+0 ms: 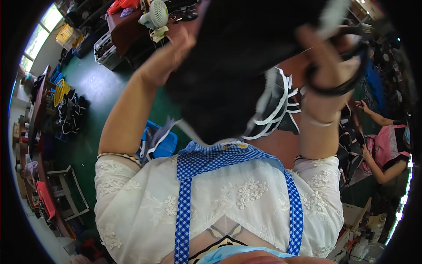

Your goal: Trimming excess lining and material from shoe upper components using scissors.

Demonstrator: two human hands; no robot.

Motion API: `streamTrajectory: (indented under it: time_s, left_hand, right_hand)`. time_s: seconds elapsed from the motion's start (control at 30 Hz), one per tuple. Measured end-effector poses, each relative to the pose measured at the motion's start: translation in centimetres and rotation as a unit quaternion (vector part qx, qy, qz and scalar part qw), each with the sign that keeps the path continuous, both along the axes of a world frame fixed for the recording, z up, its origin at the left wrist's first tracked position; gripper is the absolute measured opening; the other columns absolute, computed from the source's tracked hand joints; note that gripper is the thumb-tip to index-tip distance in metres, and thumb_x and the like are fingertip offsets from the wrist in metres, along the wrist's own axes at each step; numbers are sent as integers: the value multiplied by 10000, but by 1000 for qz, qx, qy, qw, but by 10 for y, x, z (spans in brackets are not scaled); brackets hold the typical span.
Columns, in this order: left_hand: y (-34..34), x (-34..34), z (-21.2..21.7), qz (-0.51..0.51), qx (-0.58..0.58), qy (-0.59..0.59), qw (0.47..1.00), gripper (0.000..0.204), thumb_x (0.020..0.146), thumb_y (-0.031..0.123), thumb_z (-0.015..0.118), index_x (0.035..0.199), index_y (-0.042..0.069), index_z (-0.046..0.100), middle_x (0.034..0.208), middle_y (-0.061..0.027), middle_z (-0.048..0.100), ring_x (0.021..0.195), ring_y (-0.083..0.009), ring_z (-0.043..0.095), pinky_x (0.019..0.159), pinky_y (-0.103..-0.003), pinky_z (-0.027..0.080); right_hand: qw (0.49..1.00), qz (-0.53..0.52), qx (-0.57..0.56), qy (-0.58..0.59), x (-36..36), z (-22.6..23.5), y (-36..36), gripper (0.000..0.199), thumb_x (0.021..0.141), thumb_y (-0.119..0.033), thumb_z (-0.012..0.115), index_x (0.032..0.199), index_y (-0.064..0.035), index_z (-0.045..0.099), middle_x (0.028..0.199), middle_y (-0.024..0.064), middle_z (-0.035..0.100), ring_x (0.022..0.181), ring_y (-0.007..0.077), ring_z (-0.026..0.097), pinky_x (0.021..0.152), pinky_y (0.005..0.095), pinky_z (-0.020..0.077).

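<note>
The person is holding a large black fabric piece with white trim (228, 75) raised above the blue checked apron bib (220, 158), close to the camera, likely for inspection. The left hand (176, 50) is pinching the fabric's left edge. The right hand (327, 61) is gripping the right edge, its fingers threaded through black-handled scissors (347, 75), keeping them ready.

Both my arms were raised in front of me.

My left hand (176, 50) was lifted high, forearm bare and angled upward, fingers curled shut and partly hidden. My right hand (332, 61) was up at about the same height, fingers closed in a grip, wrist straight above a bare, upright forearm.
</note>
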State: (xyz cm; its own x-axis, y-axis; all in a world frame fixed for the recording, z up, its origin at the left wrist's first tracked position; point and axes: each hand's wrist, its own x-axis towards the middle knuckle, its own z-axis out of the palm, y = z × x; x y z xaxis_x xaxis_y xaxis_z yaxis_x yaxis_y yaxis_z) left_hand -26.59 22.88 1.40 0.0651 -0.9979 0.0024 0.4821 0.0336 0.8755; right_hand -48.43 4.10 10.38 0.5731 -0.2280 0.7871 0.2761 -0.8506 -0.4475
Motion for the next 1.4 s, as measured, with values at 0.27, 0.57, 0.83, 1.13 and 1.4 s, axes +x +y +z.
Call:
streamTrajectory:
  time_s: [0.27, 0.57, 0.83, 1.13, 1.4]
  left_hand:
    - [-12, -48, -113, 4, 114, -472, 874, 309, 858, 257, 576, 696, 6, 495, 586, -63, 484, 565, -124, 396, 528, -340, 364]
    - [-21, -36, -136, 210, 208, -367, 882, 199, 840, 197, 616, 864, 2, 647, 689, -13, 602, 592, -69, 516, 551, -221, 414]
    - [-21, -37, -121, 149, 186, -307, 921, 190, 847, 189, 608, 817, 5, 640, 661, 12, 570, 584, -52, 484, 537, -220, 395]
    - [-9, -44, -76, 203, 103, -240, 944, 162, 864, 156, 598, 846, -1, 630, 672, 7, 588, 603, -40, 513, 552, -193, 414]
    - [-19, -36, -14, 261, 89, -325, 904, 141, 852, 150, 608, 817, 15, 628, 660, 31, 556, 580, -22, 473, 524, -188, 383]
  right_hand:
    - [927, -157, 337, -44, 42, -108, -207, 289, 664, -141, 795, 733, -34, 536, 615, 17, 542, 496, 101, 486, 470, 231, 390]
    - [642, 206, 575, 463, -42, -183, -61, 463, 929, -468, 407, 872, -34, 557, 745, 52, 577, 609, 131, 561, 565, 269, 473]
    - [739, 180, 438, 479, -9, -231, -2, 429, 897, -443, 515, 874, -17, 552, 668, 14, 502, 526, 86, 475, 461, 221, 380]
    - [812, 142, 471, 314, 5, -214, 21, 213, 843, -216, 653, 847, -38, 537, 688, 22, 565, 558, 75, 518, 500, 205, 422]
    - [741, 256, 590, 196, 43, -183, 28, 275, 912, -303, 511, 862, -33, 502, 756, 66, 554, 653, 134, 548, 588, 232, 456]
